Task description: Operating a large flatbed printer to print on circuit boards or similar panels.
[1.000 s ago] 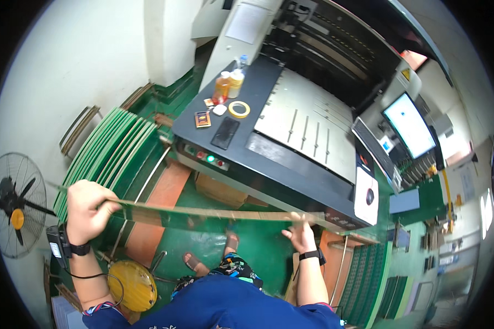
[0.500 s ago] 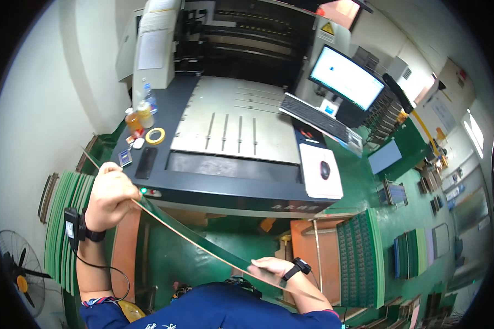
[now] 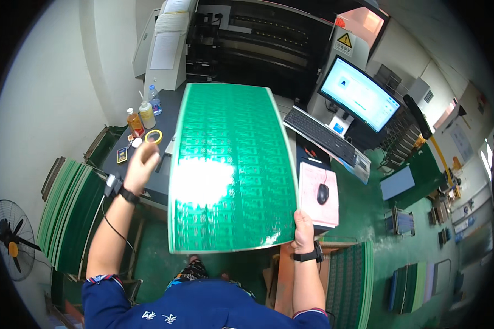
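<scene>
- Fingers of the right hand (image 3: 303,231) are gripping the panel's right edge, near its lower corner.
- The left hand (image 3: 141,164) is holding nothing visible; its thumb and fingers are standing partly spread, apart from the panel's left edge.
- The green printed circuit board panel (image 3: 247,164) is facing upward in front of the wearer, its near end overhanging the floor and its far end covering most of the metal bed (image 3: 170,147); whether it is touching the bed, the view is not showing.
- Progress, as judged here: the panel is apparently already clear of both stacks, while the right hand is not yet releasing it.
- Further green panels are standing on edge in a left stack (image 3: 74,214) and a right stack (image 3: 350,285); nothing is indicating which of them are finished.
- On the dark tabletop (image 3: 171,104), a yellow tape roll (image 3: 153,136) is lying near the left hand, with an orange drink bottle (image 3: 134,123) just beyond.
- To the right, a computer mouse (image 3: 323,193) is resting on a pink sheet, below a keyboard (image 3: 318,134) and a lit monitor (image 3: 359,90).
- Writing: the navy shirt (image 3: 203,307) is bearing white characters; a yellow triangular warning sign (image 3: 344,41) is showing an exclamation mark above small print; the bottle labels are appearing too small for reading.
</scene>
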The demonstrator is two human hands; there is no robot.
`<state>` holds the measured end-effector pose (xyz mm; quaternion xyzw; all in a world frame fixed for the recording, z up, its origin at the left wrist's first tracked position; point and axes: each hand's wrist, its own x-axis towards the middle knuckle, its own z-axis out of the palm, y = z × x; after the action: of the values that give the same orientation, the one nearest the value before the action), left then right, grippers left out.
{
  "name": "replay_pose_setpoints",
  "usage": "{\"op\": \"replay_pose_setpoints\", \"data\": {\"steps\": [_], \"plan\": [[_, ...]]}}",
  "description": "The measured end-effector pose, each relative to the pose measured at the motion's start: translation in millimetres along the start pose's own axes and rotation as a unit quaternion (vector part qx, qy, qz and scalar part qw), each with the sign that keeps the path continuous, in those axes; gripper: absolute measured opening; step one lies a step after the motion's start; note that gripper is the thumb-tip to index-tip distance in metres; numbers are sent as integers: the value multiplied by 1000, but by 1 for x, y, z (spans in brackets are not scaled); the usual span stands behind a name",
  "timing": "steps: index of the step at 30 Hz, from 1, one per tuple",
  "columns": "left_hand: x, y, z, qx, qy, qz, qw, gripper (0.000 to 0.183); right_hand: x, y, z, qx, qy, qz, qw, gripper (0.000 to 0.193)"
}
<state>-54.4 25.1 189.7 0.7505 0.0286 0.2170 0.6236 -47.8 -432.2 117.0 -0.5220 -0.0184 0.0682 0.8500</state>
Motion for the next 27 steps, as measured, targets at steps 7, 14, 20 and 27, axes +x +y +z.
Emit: {"op": "replay_pose_setpoints", "data": {"steps": [7, 14, 20, 27], "plan": [[-67, -79, 77, -384, -177, -413, 806, 44, 66, -2, 18, -114, 60, -64, 990, 21], [12, -156, 107, -355, -82, -374, 853, 39, 145, 20, 27, -225, 82, -56, 969, 21], [72, -189, 102, -396, -32, -297, 868, 37, 216, 31, 62, -223, 86, 12, 971, 25], [138, -213, 76, -181, -17, -316, 931, 30, 285, 49, 95, -203, 62, 62, 975, 23]]}}
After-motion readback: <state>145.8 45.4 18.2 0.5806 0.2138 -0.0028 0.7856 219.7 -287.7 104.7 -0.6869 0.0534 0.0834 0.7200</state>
